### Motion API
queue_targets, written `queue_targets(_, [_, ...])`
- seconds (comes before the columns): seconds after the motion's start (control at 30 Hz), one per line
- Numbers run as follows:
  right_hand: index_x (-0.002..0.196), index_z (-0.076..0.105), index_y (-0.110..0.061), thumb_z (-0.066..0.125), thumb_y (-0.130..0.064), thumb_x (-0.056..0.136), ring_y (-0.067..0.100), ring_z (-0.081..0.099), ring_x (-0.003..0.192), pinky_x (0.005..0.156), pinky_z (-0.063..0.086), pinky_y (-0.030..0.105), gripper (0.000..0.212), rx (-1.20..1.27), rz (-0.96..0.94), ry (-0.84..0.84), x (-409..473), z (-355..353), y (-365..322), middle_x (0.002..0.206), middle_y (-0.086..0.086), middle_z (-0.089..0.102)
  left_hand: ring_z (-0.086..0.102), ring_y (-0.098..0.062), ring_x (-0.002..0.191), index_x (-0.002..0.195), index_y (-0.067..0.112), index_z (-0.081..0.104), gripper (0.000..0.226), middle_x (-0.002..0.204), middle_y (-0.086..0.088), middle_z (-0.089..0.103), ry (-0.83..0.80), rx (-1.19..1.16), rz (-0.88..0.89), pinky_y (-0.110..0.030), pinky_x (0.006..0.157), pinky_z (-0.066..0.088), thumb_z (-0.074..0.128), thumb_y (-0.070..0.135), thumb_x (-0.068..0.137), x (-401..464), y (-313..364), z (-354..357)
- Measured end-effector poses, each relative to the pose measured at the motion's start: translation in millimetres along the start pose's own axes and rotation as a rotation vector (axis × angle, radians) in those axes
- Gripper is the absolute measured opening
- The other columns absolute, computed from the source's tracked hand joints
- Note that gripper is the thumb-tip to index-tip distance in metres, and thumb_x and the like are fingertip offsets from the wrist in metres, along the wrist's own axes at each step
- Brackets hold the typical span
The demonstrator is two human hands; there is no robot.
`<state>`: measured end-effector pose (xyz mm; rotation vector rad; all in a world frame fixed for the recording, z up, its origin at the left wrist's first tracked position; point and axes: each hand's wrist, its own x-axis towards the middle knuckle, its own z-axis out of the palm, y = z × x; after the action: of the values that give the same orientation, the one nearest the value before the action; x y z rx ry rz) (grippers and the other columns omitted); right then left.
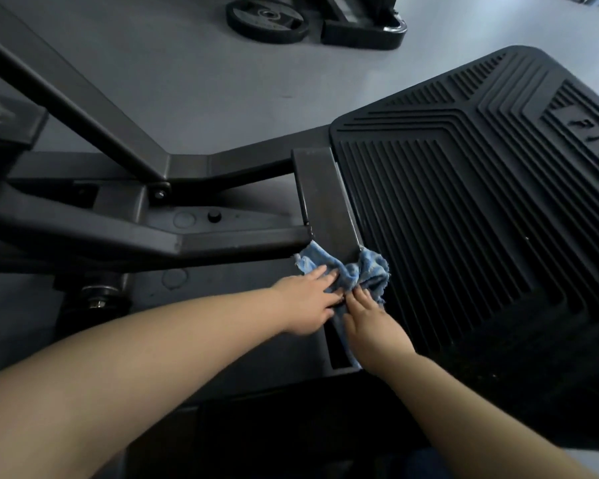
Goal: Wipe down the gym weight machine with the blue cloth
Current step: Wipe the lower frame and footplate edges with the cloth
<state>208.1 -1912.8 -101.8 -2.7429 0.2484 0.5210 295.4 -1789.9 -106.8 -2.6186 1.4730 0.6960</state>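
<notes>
Grey gym floor (187, 63) lies behind the weight machine (222, 160). Your left hand (305, 302) presses flat-fingered on the blue cloth (353, 271) bunched against its bar; your right hand (370, 316) pinches the cloth beside it.

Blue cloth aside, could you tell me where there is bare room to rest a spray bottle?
Free: grey floor between the frame bars and weight plate; the ribbed footplate. Crowded: both hands on the blue cloth.
</notes>
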Motion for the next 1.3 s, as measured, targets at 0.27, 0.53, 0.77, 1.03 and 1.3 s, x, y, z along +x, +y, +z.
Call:
queue_targets(0.27, [0.151,0.000,-0.011,-0.016,-0.049,0.068,0.010,-0.015,0.142,0.106,-0.013,0.013,0.093,-0.045,0.009,-0.004,-82,46,2,0.157,-0.002,-0.010,-0.005,-0.025,0.146,0.150,0.021,0.011,0.055,0.158,-0.009,-0.004,0.052,-0.021,0.135,-0.034,0.117,0.004,0.028,0.035,0.100,-49,45,43])
queue_targets(0.53, [0.114,0.052,-0.003,0.020,-0.038,0.091,0.029,0.041,0.126,0.104,0.026,0.026,0.052,0.082,0.041,0.179,-55,42,16,0.128,0.013,0.049,-0.005,-0.022,0.146,0.149,0.024,0.019,0.051,0.158,-0.008,-0.005,0.113,-0.035,0.130,-0.034,0.116,0.009,0.029,0.034,0.100,-32,39,43])
queue_targets(0.77, [0.121,0.044,-0.006,0.043,-0.014,0.096,0.023,0.031,0.133,0.107,0.021,0.025,0.026,0.095,0.086,0.222,-45,37,14,0.140,0.008,0.038,-0.006,-0.022,0.146,0.149,0.024,0.019,0.053,0.158,-0.006,-0.005,0.169,-0.161,0.070,-0.036,0.118,0.011,0.035,0.030,0.099,-22,43,50])
queue_targets(1.03, [0.139,0.031,-0.008,0.045,-0.009,0.095,0.015,0.000,0.146,0.119,0.009,0.025,0.046,0.072,0.039,0.222,-60,56,3,0.157,0.007,0.015,0.000,-0.015,0.146,0.147,0.027,0.025,0.064,0.158,0.001,-0.006,0.203,-0.434,0.093,-0.026,0.118,0.009,0.041,0.003,0.090,-50,42,70])
queue_targets(1.3, [0.069,0.061,-0.009,0.056,-0.007,0.065,0.028,0.063,0.070,0.051,0.050,0.028,0.007,-0.146,-0.291,0.438,-50,58,9,0.084,0.004,0.070,0.057,-0.015,0.112,0.131,0.022,0.050,0.061,0.123,-0.002,0.060,0.246,-0.861,-0.230,-0.024,0.096,0.043,0.067,0.004,0.075,-69,11,60])
